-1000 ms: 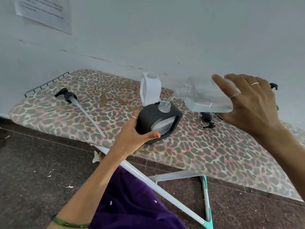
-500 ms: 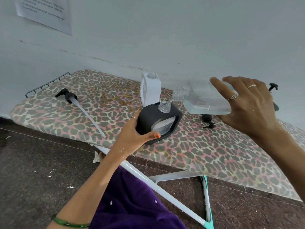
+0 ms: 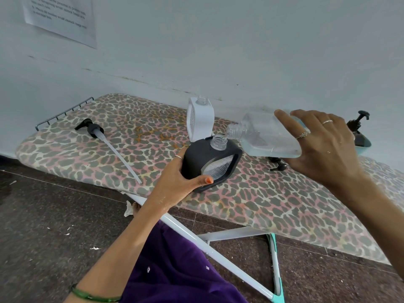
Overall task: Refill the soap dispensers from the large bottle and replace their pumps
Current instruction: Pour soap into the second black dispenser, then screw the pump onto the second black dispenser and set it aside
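Both hands are busy: the left hand wraps its fingers and thumb round the lower side of the black soap dispenser, bracing it on the leopard-print ironing board, while the right hand curls over the far end of the large clear bottle and holds it off the board. That bottle lies almost level, long axis running from the right hand across toward the left hand, its open threaded mouth tipped slightly down and sitting just above and beside the dispenser's clear open neck. A thin thread of liquid seems to bridge the two, though it is hard to make out. Everything turns on that alignment, by my read: mouth over neck, a narrow target, with pale liquid pooled along the bottle's lower side. Just beyond the left hand's dispenser stands a white dispenser, also without its pump. One long-tubed pump lies well out past the left hand; another small pump lies under the bottle near the right hand, which is the closer one to it. A dark dispenser with its pump on stands behind the right hand.
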Tool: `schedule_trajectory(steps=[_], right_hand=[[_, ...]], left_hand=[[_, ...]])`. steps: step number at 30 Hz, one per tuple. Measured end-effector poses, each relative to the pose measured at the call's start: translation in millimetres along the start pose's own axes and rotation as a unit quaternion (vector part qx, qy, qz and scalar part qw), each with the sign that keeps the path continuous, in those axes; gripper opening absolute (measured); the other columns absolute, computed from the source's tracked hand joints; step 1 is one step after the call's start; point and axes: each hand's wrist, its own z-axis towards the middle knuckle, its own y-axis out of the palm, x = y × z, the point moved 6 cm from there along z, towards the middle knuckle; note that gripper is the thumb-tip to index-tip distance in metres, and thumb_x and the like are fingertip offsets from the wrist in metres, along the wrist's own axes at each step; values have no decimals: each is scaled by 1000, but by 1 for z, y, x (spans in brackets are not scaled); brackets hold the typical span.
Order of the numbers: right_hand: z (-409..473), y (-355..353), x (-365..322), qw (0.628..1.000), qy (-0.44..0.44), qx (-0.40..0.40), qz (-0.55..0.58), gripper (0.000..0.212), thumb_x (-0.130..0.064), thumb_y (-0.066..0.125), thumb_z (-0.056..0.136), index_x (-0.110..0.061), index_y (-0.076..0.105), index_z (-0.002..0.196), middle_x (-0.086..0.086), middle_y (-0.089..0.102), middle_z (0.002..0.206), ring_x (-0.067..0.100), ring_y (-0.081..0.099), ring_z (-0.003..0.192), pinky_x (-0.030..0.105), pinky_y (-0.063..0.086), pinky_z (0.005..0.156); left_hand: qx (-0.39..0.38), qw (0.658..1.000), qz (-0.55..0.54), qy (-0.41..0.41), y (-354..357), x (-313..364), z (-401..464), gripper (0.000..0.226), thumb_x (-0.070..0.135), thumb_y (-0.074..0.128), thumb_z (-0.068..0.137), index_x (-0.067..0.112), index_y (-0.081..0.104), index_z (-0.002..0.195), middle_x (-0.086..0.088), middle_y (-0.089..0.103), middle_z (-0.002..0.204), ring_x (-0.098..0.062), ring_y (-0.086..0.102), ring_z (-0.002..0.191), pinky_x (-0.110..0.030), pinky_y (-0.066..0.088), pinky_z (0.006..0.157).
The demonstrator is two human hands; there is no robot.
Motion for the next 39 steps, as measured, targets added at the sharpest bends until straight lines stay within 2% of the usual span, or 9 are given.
schedule_trajectory(steps=[5,9,11,13,16,20,23,29,39], right_hand=[[-3,5,-5,997,49,-17,54,76,-28,83,66,-13,52,133,18,65,111,42,63,93,48,47,72],[-7,4,-16,982,124,-17,144,79,-25,85,62,-12,52,133,17,66,106,41,64,85,46,51,68],[-11,7,-18,953,198,-25,228,79,-26,84,65,-21,47,134,10,66,105,35,63,85,42,51,69],[-17,12,-17,910,276,-11,309,76,-29,82,69,-28,42,134,0,63,99,21,61,79,31,50,67],[-31,16,-11,859,359,25,364,71,-33,81,70,-23,46,131,-12,61,92,-3,58,74,19,49,64],[-58,23,-7,781,416,79,459,63,-27,83,70,-35,45,120,-22,61,102,-9,62,87,6,46,69],[-80,25,-5,752,444,112,474,62,-19,82,70,-31,47,120,-14,64,107,-4,63,92,9,48,75],[-117,25,15,733,494,152,442,67,-18,82,72,-20,47,129,1,63,118,15,62,107,39,50,95],[-141,32,28,705,551,149,421,73,-31,78,75,-17,38,134,4,58,122,16,59,108,38,49,97]], left_hand=[[3,1000,0,3,0,2,0,81,72,79,44,43,51,114,19,66,114,0,61,110,-22,52,89],[13,1000,8,4,-1,5,-2,80,75,77,41,40,53,109,19,68,103,4,66,87,-13,53,66],[15,1000,4,2,0,4,-2,79,73,79,40,40,54,109,19,69,101,4,67,84,-14,54,68],[16,1000,4,-1,-1,1,0,80,70,82,42,43,53,112,21,68,108,2,64,101,-23,55,84],[19,1000,9,1,-1,1,-1,83,71,81,41,43,53,113,25,67,110,1,62,108,-24,53,89],[26,1000,7,3,-2,0,-1,86,70,83,41,41,53,116,23,67,111,-2,62,110,-28,52,92],[24,1000,0,0,-1,-1,-1,86,69,84,40,42,53,115,23,67,112,-1,62,110,-28,52,92],[29,999,-13,-12,-1,-1,-1,90,72,83,32,39,55,111,24,68,108,2,63,106,-18,54,83],[42,999,-16,-3,0,6,-3,94,74,82,28,39,54,110,26,69,103,6,63,102,-9,51,78]])
